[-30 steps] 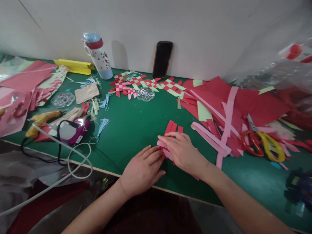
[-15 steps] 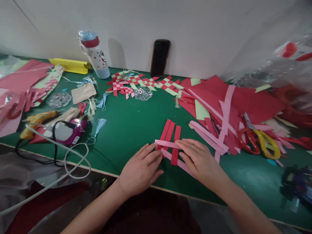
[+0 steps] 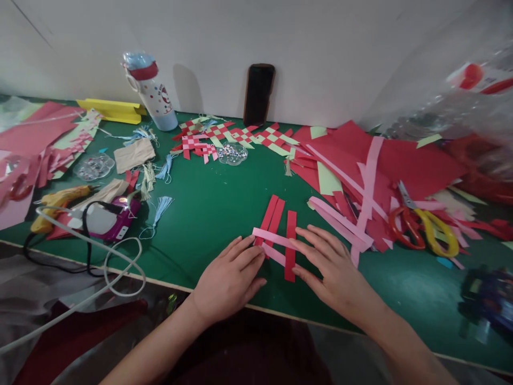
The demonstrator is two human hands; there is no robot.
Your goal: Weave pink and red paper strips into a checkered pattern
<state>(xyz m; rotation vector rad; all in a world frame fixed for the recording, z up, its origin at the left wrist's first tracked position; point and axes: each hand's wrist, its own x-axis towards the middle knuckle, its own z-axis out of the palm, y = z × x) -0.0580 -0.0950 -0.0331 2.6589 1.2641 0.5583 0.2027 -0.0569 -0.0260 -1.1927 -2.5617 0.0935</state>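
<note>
In the head view, two pink paper strips (image 3: pixel 273 237) cross several red paper strips (image 3: pixel 271 216) near the table's front edge. My left hand (image 3: pixel 232 274) presses its fingertips onto the left ends of the pink strips and holds them against the table; its thumb lies apart. My right hand (image 3: pixel 326 262) has its fingers spread beside the rightmost red strip (image 3: pixel 290 251). Its fingertips touch the upper pink strip's right end, and the thumb tip meets the red strip's edge. Between that strip and the two other red ones runs a gap. My right fingers hide the pink strips' right ends.
Scissors (image 3: pixel 427 227) lie right, beside red paper sheets (image 3: pixel 409 160). Woven pieces (image 3: pixel 240 136), a dish of beads (image 3: pixel 232 154), a phone (image 3: pixel 258 95) and a bottle (image 3: pixel 150 91) line the back. Left are a glue gun (image 3: pixel 60 206), cables and a tassel (image 3: pixel 162 208).
The rightmost red strip has shifted right and toward me, widening its gap from the others. My right hand has moved slightly right, its fingers spreading. My left hand stays on the strips.
</note>
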